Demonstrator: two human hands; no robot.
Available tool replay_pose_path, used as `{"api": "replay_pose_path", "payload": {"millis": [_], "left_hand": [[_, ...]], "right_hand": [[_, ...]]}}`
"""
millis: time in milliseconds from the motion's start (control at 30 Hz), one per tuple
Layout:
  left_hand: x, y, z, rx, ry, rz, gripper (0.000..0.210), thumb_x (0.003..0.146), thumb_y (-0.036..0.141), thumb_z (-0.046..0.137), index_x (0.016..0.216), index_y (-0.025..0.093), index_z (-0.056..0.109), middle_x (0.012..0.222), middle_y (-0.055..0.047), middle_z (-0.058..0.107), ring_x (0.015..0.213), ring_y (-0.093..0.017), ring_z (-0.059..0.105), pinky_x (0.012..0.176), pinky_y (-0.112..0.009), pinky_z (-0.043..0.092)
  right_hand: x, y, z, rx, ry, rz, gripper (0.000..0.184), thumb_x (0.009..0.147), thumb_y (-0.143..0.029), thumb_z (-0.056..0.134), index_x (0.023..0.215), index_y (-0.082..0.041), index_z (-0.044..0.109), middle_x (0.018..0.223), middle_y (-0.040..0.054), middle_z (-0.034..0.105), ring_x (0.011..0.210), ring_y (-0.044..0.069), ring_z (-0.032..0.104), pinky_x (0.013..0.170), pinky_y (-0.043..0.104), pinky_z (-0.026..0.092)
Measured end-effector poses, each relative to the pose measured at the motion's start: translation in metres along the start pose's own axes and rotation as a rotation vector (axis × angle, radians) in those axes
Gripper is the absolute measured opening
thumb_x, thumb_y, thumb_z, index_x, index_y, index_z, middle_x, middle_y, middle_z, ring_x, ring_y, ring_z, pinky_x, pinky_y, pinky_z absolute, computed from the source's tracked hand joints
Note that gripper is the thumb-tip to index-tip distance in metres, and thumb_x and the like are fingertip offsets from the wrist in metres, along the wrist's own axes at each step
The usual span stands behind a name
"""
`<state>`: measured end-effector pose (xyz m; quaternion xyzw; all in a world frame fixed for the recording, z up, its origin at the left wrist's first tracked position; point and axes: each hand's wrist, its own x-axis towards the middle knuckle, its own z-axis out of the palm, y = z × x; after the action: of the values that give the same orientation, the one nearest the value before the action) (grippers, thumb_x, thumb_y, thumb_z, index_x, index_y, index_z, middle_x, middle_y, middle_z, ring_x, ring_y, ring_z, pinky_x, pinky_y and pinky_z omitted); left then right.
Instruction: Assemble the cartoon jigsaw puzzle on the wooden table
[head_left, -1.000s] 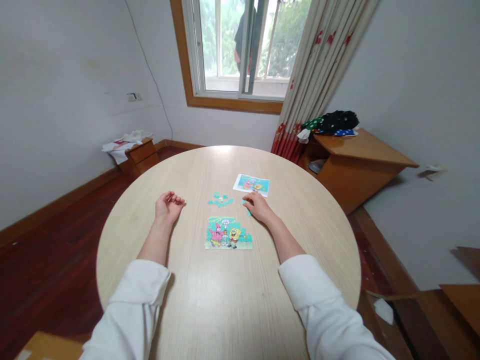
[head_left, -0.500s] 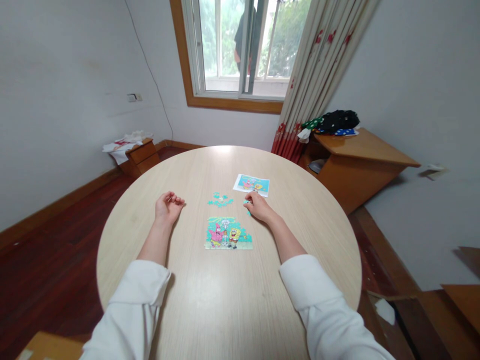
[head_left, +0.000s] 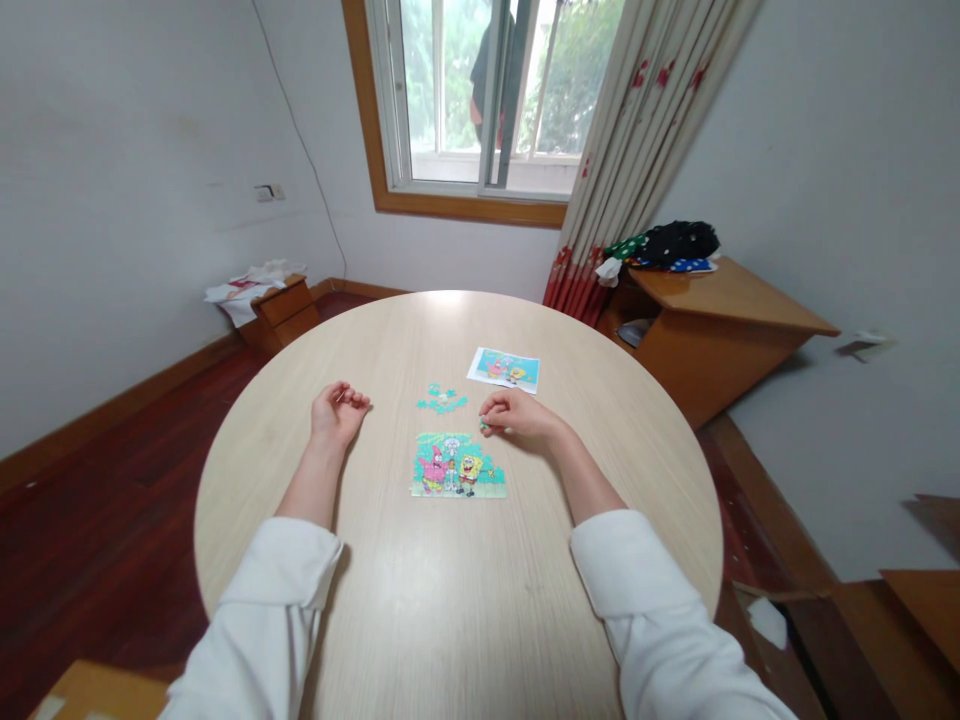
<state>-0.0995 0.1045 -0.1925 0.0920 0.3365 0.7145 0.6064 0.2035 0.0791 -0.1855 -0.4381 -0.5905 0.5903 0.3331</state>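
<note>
My right hand (head_left: 516,412) pinches a small teal puzzle piece (head_left: 484,425) between thumb and fingers, just above the upper right of a partly joined jigsaw puzzle (head_left: 450,478). The puzzle shows pink, grey and yellow cartoon figures on teal, and its upper right corner is stepped. Several loose teal pieces (head_left: 442,402) lie beyond it. My left hand (head_left: 337,412) rests on its side on the table, left of the pieces, fingers loosely curled and apart with nothing in them. Behind my right hand lies a printed reference picture (head_left: 504,369) of the same figures.
The round wooden table (head_left: 420,600) carries all of this. A brown cabinet (head_left: 720,320) with clothes (head_left: 679,245) on top stands at the right, beside a long curtain (head_left: 622,130). A small drawer unit (head_left: 289,312) stands at the far left. Someone (head_left: 484,80) is outside the window.
My right hand has moved left and slightly nearer, carrying a puzzle piece from beside the picture towards the joined puzzle. The left hand has stayed put.
</note>
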Motion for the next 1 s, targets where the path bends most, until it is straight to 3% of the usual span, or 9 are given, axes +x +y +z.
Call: {"api": "replay_pose_path", "payload": {"millis": [200, 367, 500, 700, 867, 1000], "left_hand": [[0.0, 0.001, 0.0, -0.005, -0.004, -0.002, 0.015, 0.071, 0.01, 0.049, 0.057, 0.015, 0.048, 0.046, 0.003, 0.039, 0.044, -0.009, 0.04, 0.051, -0.023, 0.037], [0.002, 0.0, -0.001, -0.014, -0.006, -0.005, 0.014, 0.07, 0.009, 0.049, 0.057, 0.015, 0.047, 0.047, 0.003, 0.039, 0.044, -0.009, 0.041, 0.051, -0.023, 0.037], [0.002, 0.0, -0.002, -0.01, -0.007, -0.002, 0.013, 0.069, 0.01, 0.05, 0.057, 0.015, 0.047, 0.047, 0.003, 0.039, 0.044, -0.009, 0.041, 0.05, -0.023, 0.037], [0.002, 0.0, -0.002, 0.022, -0.008, 0.005, 0.014, 0.069, 0.011, 0.054, 0.059, 0.016, 0.046, 0.048, 0.004, 0.039, 0.044, -0.008, 0.041, 0.051, -0.023, 0.038], [0.001, 0.0, -0.001, 0.02, -0.004, 0.002, 0.013, 0.069, 0.011, 0.051, 0.058, 0.016, 0.047, 0.047, 0.003, 0.039, 0.044, -0.009, 0.041, 0.051, -0.024, 0.038], [0.001, 0.0, 0.0, 0.025, -0.002, 0.005, 0.014, 0.069, 0.011, 0.053, 0.058, 0.016, 0.047, 0.047, 0.003, 0.039, 0.044, -0.009, 0.041, 0.052, -0.024, 0.038]], "right_hand": [[0.0, -0.005, -0.001, -0.123, -0.114, 0.006, 0.016, 0.062, -0.024, 0.07, 0.068, -0.013, 0.06, 0.064, 0.0038, 0.064, 0.059, 0.011, 0.056, 0.055, 0.023, 0.038], [0.003, -0.008, -0.007, -0.184, -0.112, -0.069, 0.012, 0.064, -0.022, 0.069, 0.069, -0.013, 0.061, 0.067, 0.003, 0.063, 0.065, 0.011, 0.056, 0.061, 0.026, 0.041], [0.003, -0.011, -0.008, -0.248, -0.104, -0.084, 0.01, 0.066, -0.019, 0.066, 0.072, -0.013, 0.06, 0.065, 0.0015, 0.06, 0.061, 0.01, 0.053, 0.055, 0.023, 0.038], [0.0, -0.01, -0.005, -0.221, -0.141, -0.053, 0.017, 0.072, -0.022, 0.063, 0.086, -0.012, 0.064, 0.066, 0.0013, 0.06, 0.057, 0.009, 0.051, 0.051, 0.022, 0.036], [-0.003, -0.014, -0.002, -0.213, -0.189, 0.031, 0.012, 0.069, -0.022, 0.065, 0.076, -0.012, 0.064, 0.062, 0.0029, 0.063, 0.055, 0.01, 0.054, 0.051, 0.023, 0.039], [-0.003, -0.009, 0.003, -0.163, -0.157, 0.075, 0.01, 0.064, -0.019, 0.067, 0.071, -0.013, 0.063, 0.059, 0.0026, 0.063, 0.055, 0.011, 0.056, 0.052, 0.023, 0.041]]}}
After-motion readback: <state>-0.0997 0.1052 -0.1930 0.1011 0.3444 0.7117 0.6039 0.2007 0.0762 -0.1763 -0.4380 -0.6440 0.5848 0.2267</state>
